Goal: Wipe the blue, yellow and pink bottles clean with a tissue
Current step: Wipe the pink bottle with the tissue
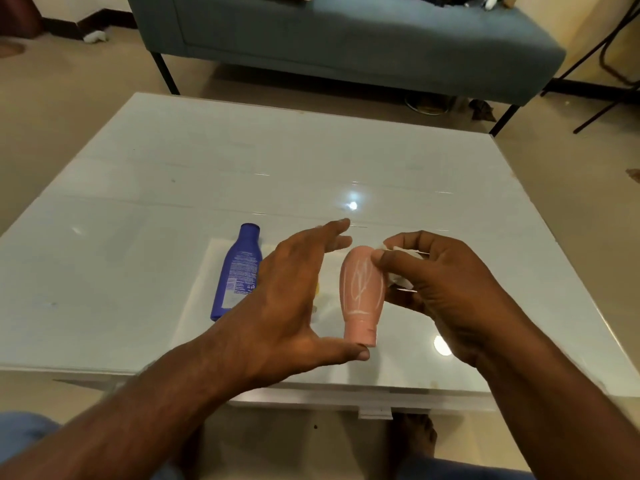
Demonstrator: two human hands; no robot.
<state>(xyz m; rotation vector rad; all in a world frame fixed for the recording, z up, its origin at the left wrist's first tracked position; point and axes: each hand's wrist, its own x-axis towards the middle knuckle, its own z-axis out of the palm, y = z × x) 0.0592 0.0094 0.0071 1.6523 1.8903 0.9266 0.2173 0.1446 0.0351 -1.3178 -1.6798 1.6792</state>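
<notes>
Pink bottle (362,292) (white streaks on its side) held cap-down over glass table (173,168), spanned end to end between left hand (287,299) thumb and fingers, right hand (446,289) pinching crumpled tissue (401,280) against its upper side, blue bottle (239,271) lying flat to the left.

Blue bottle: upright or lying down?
Lying down. The blue bottle rests on its side on the table, narrow end pointing away, printed label facing up.
</notes>
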